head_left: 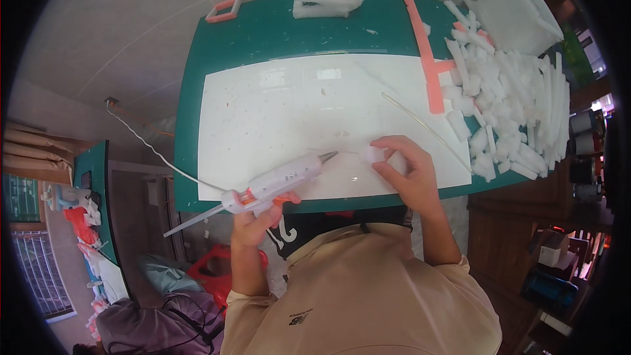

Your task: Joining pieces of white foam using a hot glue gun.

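My left hand (257, 221) is wrapped round the handle of a white hot glue gun (282, 180) with an orange trigger. A glue stick (194, 218) sticks out of its back end, and its metal nozzle points right. Between the thumb and fingers of my right hand (409, 169) is a small white foam piece (373, 155). The nozzle stands a short way left of this piece, and a thin strand seems to run between them. Under both lies a white board (276, 112) on the green table.
Many white foam strips and chunks (513, 105) pile up at the right, by a large foam block (519, 13). A pink foam strip (424, 46) lies beside them. A clear glue stick (420, 123) rests on the board. The gun's white cord (154, 148) runs off left.
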`<control>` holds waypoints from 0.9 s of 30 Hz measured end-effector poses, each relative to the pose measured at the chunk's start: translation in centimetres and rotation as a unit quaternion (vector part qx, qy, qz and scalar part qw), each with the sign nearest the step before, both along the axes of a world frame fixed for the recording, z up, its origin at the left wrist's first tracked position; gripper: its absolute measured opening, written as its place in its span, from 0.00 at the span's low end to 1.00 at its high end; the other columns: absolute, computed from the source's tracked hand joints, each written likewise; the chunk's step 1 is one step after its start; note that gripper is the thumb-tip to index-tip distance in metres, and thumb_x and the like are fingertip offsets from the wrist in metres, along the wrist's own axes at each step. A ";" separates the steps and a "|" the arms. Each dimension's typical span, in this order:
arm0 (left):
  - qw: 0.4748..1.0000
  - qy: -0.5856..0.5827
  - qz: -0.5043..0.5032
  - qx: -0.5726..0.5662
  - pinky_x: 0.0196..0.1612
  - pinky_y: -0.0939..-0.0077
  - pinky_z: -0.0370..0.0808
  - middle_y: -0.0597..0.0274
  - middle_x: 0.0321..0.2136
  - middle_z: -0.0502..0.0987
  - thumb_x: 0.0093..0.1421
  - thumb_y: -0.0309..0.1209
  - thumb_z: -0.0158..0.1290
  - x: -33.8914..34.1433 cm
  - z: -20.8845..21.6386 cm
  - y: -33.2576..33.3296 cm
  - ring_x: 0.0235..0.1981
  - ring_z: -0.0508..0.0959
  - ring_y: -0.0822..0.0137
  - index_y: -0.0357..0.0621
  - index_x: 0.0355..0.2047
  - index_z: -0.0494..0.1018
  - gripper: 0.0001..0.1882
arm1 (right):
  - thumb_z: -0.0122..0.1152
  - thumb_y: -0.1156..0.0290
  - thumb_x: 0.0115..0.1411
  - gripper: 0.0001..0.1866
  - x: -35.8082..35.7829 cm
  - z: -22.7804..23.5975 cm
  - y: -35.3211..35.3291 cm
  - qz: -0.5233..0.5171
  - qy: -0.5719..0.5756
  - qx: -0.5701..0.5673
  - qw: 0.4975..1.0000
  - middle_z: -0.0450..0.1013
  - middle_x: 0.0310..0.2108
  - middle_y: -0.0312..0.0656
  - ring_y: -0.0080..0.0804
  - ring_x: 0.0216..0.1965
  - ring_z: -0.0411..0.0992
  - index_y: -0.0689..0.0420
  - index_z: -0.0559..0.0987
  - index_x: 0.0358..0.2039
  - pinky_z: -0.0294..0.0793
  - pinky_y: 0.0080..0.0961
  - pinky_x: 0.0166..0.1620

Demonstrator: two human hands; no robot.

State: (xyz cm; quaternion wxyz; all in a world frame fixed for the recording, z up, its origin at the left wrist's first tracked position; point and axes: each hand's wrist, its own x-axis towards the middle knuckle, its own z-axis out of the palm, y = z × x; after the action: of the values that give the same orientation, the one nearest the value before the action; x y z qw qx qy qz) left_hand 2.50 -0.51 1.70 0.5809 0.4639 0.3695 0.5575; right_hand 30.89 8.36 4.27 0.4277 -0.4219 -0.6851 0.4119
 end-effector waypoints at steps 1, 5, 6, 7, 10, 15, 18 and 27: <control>1.000 0.001 0.000 -0.001 0.19 0.86 0.65 0.48 0.37 0.78 0.55 0.30 0.53 0.1 -0.1 0.0 0.20 0.68 0.79 0.31 0.51 0.68 0.23 | 0.65 0.79 0.50 0.16 -0.4 0.0 -0.1 0.006 -0.002 0.000 1.000 0.75 0.39 0.43 0.27 0.30 0.71 0.61 0.78 0.42 0.71 0.23 0.41; 0.998 0.006 -0.029 -0.051 0.19 0.86 0.65 0.49 0.37 0.78 0.54 0.29 0.54 0.3 -0.6 0.1 0.20 0.69 0.79 0.32 0.48 0.71 0.21 | 0.65 0.78 0.50 0.15 -1.2 0.2 -0.4 0.020 -0.010 -0.008 1.000 0.75 0.37 0.43 0.27 0.30 0.71 0.61 0.78 0.41 0.71 0.23 0.40; 0.998 0.006 -0.033 -0.059 0.19 0.86 0.65 0.49 0.37 0.78 0.54 0.29 0.54 0.3 -0.6 0.1 0.20 0.69 0.79 0.32 0.46 0.72 0.20 | 0.65 0.78 0.50 0.15 -1.2 0.1 -0.4 0.020 -0.009 -0.009 1.000 0.75 0.37 0.43 0.27 0.30 0.71 0.61 0.78 0.41 0.71 0.23 0.40; 0.998 0.007 -0.033 -0.060 0.19 0.86 0.65 0.49 0.37 0.78 0.54 0.29 0.54 0.2 -0.8 0.1 0.20 0.69 0.79 0.32 0.46 0.72 0.20 | 0.65 0.78 0.51 0.15 -1.3 0.1 -0.4 0.022 -0.006 -0.015 1.000 0.76 0.37 0.42 0.27 0.30 0.72 0.60 0.78 0.41 0.71 0.22 0.40; 0.997 -0.010 -0.039 -0.065 0.19 0.85 0.65 0.49 0.36 0.78 0.53 0.29 0.54 0.1 -1.1 0.0 0.19 0.69 0.78 0.34 0.43 0.74 0.17 | 0.66 0.78 0.51 0.15 -1.5 0.1 -0.5 0.026 -0.006 -0.025 0.999 0.76 0.36 0.42 0.27 0.30 0.72 0.60 0.79 0.41 0.71 0.22 0.39; 0.997 -0.031 -0.036 -0.068 0.19 0.84 0.65 0.47 0.35 0.77 0.51 0.27 0.52 0.3 -1.2 0.3 0.18 0.69 0.75 0.36 0.39 0.75 0.15 | 0.65 0.77 0.51 0.15 -1.5 -0.1 -0.5 0.038 -0.008 -0.034 0.999 0.76 0.35 0.42 0.27 0.31 0.72 0.60 0.79 0.41 0.71 0.22 0.39; 0.997 -0.034 -0.038 -0.064 0.18 0.84 0.65 0.47 0.34 0.77 0.50 0.27 0.52 0.3 -1.7 0.4 0.17 0.68 0.75 0.37 0.38 0.75 0.14 | 0.65 0.76 0.53 0.15 -1.3 -0.3 -0.4 0.053 -0.005 -0.048 0.997 0.77 0.35 0.42 0.27 0.32 0.72 0.60 0.79 0.43 0.71 0.22 0.40; 0.995 -0.033 -0.047 -0.084 0.19 0.84 0.65 0.48 0.33 0.77 0.50 0.27 0.53 0.3 -1.5 0.4 0.17 0.68 0.75 0.37 0.38 0.75 0.14 | 0.63 0.73 0.56 0.14 -1.0 0.6 -0.7 0.078 0.026 -0.175 0.981 0.77 0.39 0.40 0.25 0.35 0.70 0.61 0.79 0.44 0.70 0.22 0.42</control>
State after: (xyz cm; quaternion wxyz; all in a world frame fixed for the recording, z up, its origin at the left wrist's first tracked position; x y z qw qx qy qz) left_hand 2.78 -0.09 0.22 0.6553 0.4115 0.3733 0.5118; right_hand 29.85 7.64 4.88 0.3316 -0.4248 -0.6222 0.5678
